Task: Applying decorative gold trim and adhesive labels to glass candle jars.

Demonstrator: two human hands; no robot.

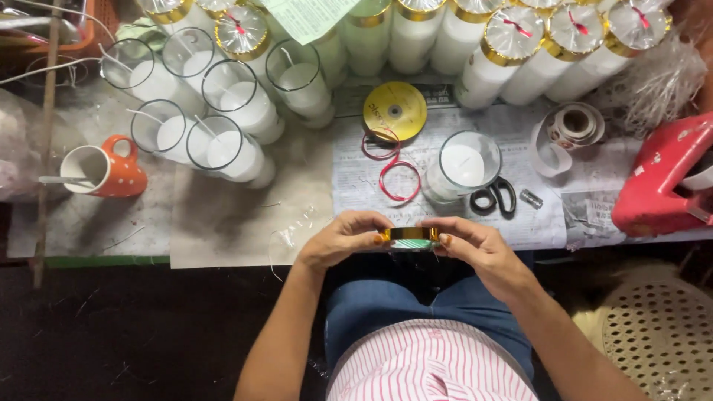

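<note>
My left hand (343, 236) and my right hand (471, 243) together hold a short gold band (410, 236) stretched between the fingertips, just in front of the table's near edge. Right behind it stands an open glass candle (462, 165) with white wax. Black scissors (496, 197) lie beside that candle, and a red ribbon loop (397, 177) lies to its left, below a yellow ribbon spool (395, 111).
Several open glass candles (223, 148) cluster at the left. Finished candles with gold-wrapped tops (512, 44) line the back. An orange mug (104, 169) sits far left, a tape roll (570, 126) and a red plastic stool (665, 178) at right, a woven stool (657, 334) below.
</note>
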